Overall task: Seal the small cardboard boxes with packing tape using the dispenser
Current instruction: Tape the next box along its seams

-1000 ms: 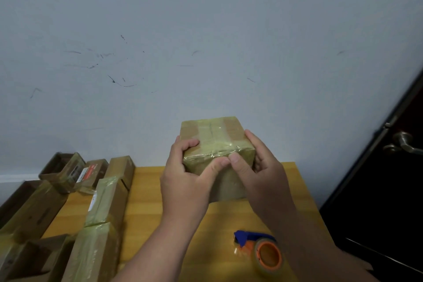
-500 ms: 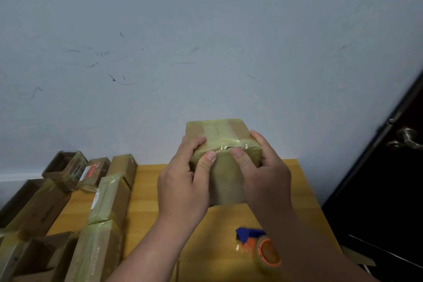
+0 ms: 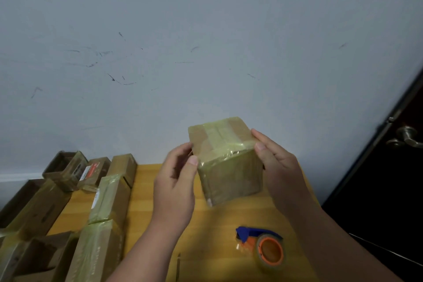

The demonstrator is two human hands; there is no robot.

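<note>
A small cardboard box (image 3: 229, 167) wrapped in yellowish clear tape is held above the wooden table (image 3: 206, 231), tilted with a corner toward me. My right hand (image 3: 278, 167) grips its right side, thumb on the near top edge. My left hand (image 3: 176, 181) is at the box's left side, thumb tip touching the near left corner, fingers curled beside it. The tape dispenser (image 3: 263, 247), blue with an orange-cored roll, lies on the table below my right forearm.
Several other cardboard boxes (image 3: 107, 199), some taped and some open, are lined up on the table's left side. A grey wall stands behind. A dark door with a metal handle (image 3: 407, 137) is at the right.
Both thumbs have slid off the front tape edge outward to the box's sides. The box has turned and tilted, and my left hand has loosened toward the left corner.
</note>
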